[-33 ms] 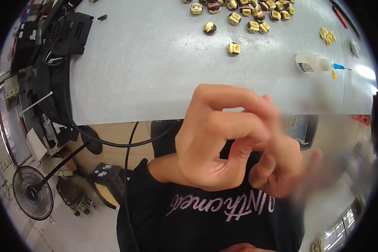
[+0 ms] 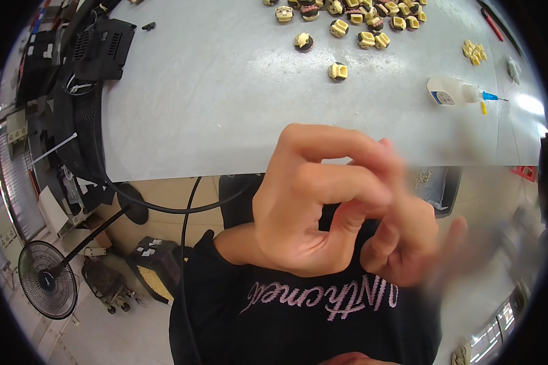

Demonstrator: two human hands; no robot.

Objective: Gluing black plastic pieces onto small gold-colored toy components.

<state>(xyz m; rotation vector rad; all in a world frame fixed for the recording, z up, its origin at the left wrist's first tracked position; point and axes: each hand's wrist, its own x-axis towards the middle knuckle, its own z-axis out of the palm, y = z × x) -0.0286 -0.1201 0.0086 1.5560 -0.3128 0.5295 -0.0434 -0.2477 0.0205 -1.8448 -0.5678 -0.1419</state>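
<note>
My left hand (image 2: 310, 207) is raised in front of my chest, its fingers bent and pinched at the tips. My right hand (image 2: 408, 240) meets it there, fingers curled, its outer side smeared by blur. The fingertips of both hands come together, and anything between them is hidden. Beyond them on the grey table (image 2: 182, 121) lies a small cream and dark figurine piece (image 2: 338, 71), the nearest of several. To the right, a translucent squeeze bottle (image 2: 447, 91) with a blue needle tip lies on its side, a small yellow cap (image 2: 484, 108) beside it.
More figurine pieces (image 2: 371, 24) cluster at the far edge. Small yellow parts (image 2: 474, 52) and a red pen-like tool (image 2: 493, 24) lie at the far right. A black device (image 2: 106, 48) stands left. Below are a black cable (image 2: 164, 209) and a fan (image 2: 47, 280).
</note>
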